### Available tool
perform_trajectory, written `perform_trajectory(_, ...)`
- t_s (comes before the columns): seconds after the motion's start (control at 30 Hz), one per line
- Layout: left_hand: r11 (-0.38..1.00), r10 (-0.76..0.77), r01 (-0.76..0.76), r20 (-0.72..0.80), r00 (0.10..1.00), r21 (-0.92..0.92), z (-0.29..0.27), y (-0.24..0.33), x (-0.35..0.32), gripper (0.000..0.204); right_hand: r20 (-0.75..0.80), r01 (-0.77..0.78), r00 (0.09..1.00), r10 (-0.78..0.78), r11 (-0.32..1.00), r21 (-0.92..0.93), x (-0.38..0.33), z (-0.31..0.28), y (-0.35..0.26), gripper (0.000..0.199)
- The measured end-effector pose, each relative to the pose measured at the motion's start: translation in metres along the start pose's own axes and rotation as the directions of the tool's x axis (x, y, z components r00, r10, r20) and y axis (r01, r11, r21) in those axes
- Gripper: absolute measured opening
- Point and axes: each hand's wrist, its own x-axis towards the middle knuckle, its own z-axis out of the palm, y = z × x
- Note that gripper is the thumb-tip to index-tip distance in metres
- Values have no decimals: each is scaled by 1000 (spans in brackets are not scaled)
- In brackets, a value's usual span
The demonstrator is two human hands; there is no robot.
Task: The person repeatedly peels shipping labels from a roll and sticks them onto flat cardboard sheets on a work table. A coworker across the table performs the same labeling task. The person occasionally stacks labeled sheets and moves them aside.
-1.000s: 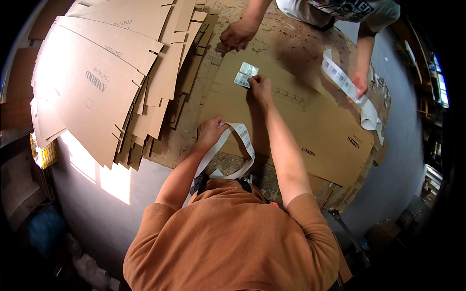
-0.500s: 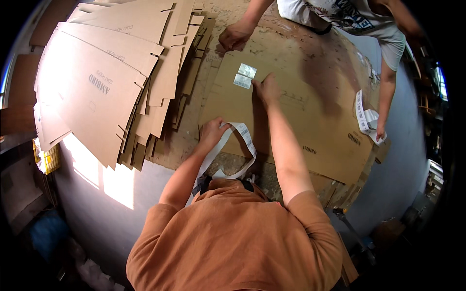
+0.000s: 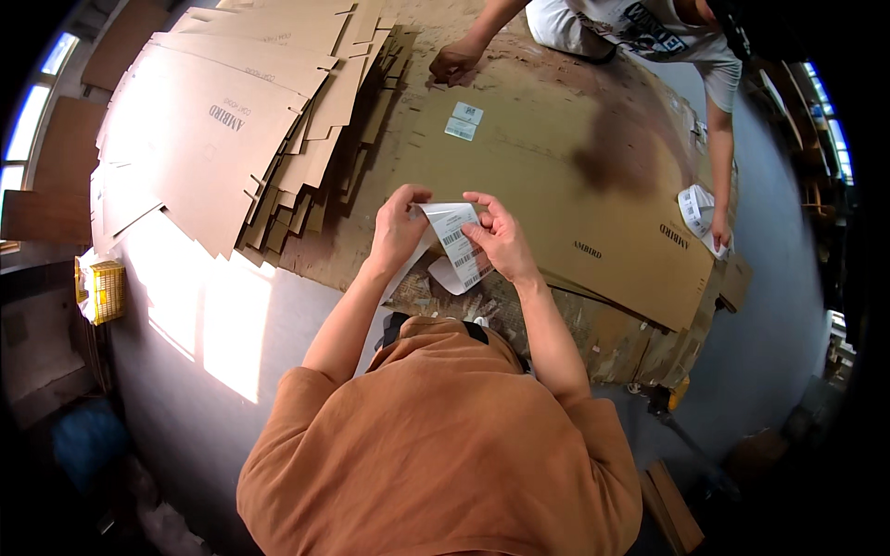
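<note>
Closest to you, your left hand point(image 3: 399, 227) pinches the strip of label backing point(image 3: 436, 243), thumb on top and fingers curled under, while your right hand point(image 3: 501, 236) grips the white label point(image 3: 461, 243) between thumb and forefinger at its upper edge. Both hands are closed on paper, held just above the near edge of the flat cardboard sheet point(image 3: 593, 185). The step in hand looks like peeling the label free, so pull the backing down and away with the left hand and hold the label by one corner only, so the sticky side does not fold onto itself or onto your fingers. Hold the strip taut; a slack strip tends to tear or curl.

Farther out on the same sheet, two small white labels point(image 3: 462, 121) already lie flat, side by side. Judging by them, a fresh one wants pressing from one edge across, to avoid bubbles.

To the left, a fanned stack of flat boxes point(image 3: 232, 111) overlaps the sheet's edge. At the far side, another person's hand point(image 3: 454, 60) rests on the cardboard, and their other hand point(image 3: 718, 232) holds a roll of labels point(image 3: 695, 208) at the right edge. Keep your elbows clear of them.
</note>
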Motion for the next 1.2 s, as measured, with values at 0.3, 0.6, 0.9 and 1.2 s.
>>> perform_trajectory(0.3,965,-56,113,236,970,-236,0,43,-65,25,-13,31,999,-33,988,-153,-56,13,3,24)
perform_trajectory(0.6,985,-166,148,247,955,92,10,36,-99,16,-65,172,964,-256,794,-583,-95,7,0,9)
perform_trajectory(0.9,970,-131,66,277,952,232,15,33,-103,15,-112,246,900,-421,703,-668,-112,-6,-13,6)
perform_trajectory(1.2,971,-130,57,314,941,232,15,27,-102,17,-338,140,870,-359,837,-529,-118,-29,-21,7)
